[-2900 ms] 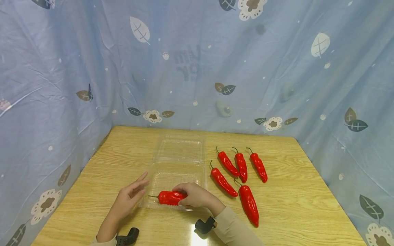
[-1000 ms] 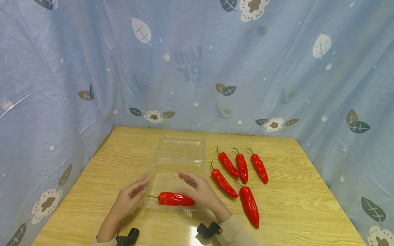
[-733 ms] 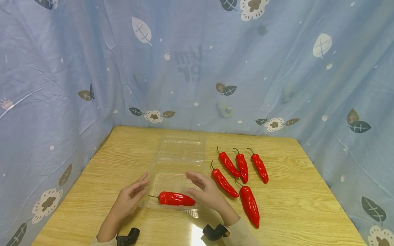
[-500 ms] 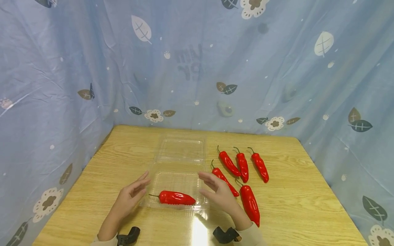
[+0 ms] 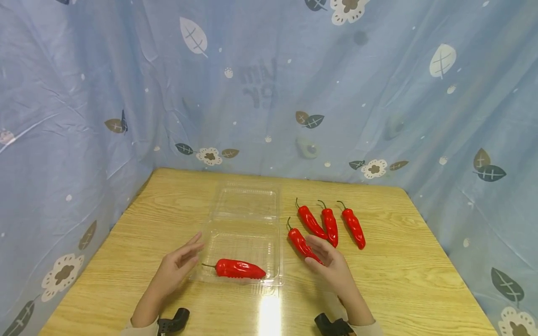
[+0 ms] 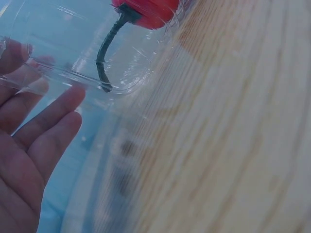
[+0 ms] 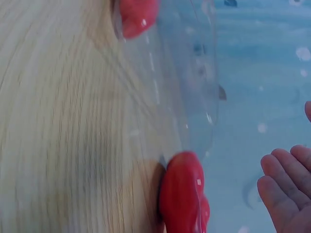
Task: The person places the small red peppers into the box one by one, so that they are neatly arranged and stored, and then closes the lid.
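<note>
One red chili pepper point(image 5: 239, 269) lies along the near side of a hinged clear plastic container point(image 5: 275, 261), its stem pointing left. My left hand point(image 5: 173, 270) stands at the container's left side with loosely straight fingers; in the left wrist view its fingertips point(image 6: 75, 94) are right at the rim, near the green stem point(image 6: 103, 53). My right hand point(image 5: 336, 275) holds nothing, thumb and fingers apart, over the peppers right of the container. It overlaps a slanting pepper point(image 5: 299, 240) and hides the nearest one. In the right wrist view, its fingers point(image 7: 284, 170) are straight.
Farther back lie three more peppers: a left one point(image 5: 310, 219), a middle one point(image 5: 329, 224) and a right one point(image 5: 354, 227). The container's lid point(image 5: 248, 201) is folded back flat on the wooden table point(image 5: 403, 270). A blue patterned curtain point(image 5: 252, 93) surrounds the table.
My right hand has let go of the pepper in the container and moved right, over the loose peppers. The left hand has stayed in place.
</note>
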Motion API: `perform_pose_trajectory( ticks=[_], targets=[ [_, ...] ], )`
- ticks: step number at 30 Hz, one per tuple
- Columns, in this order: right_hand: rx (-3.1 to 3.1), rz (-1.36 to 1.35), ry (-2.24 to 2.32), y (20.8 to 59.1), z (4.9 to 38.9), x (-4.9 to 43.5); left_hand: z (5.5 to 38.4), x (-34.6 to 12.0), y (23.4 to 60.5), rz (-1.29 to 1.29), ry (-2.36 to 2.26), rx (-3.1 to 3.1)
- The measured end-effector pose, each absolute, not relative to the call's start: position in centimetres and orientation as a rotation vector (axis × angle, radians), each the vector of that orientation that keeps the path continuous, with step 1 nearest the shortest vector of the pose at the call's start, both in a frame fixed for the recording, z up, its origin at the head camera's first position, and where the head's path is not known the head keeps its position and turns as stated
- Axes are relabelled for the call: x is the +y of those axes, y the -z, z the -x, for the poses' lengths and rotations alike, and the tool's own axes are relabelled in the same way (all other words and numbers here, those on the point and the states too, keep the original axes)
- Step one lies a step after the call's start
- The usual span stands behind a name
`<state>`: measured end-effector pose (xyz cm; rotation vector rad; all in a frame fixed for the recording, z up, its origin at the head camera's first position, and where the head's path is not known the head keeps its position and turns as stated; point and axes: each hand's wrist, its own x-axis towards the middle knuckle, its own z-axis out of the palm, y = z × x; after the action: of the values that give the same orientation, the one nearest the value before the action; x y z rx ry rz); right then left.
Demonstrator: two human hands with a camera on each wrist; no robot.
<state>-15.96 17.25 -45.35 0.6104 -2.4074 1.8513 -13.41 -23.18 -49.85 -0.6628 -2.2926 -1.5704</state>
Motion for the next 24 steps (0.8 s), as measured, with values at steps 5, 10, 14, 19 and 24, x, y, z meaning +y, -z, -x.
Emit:
perform_pose_trajectory(
  ticks=[5,10,14,19,24],
  targets=[
    [-2.375,-0.536,-1.848,45.4,15.5,18.9,13.4,-23.2,49.8,0.669,1.57,-2.287],
    [-2.39,-0.428,-1.822,45.6,15.0,20.6,13.4,-23.3,50.0,0.679,1.584,-2.29],
    [-2.443,-0.267,-1.792,45.7,14.5,21.9,13.5,-23.3,50.0,0.682,1.573,-2.29],
    [-2.473,-0.138,-1.747,46.2,14.0,23.5,13.5,-23.2,49.8,0.678,1.571,-2.296],
    [-2.535,-0.037,-1.683,46.5,13.5,24.5,13.3,-23.2,49.6,0.659,1.588,-2.307]
  ],
)
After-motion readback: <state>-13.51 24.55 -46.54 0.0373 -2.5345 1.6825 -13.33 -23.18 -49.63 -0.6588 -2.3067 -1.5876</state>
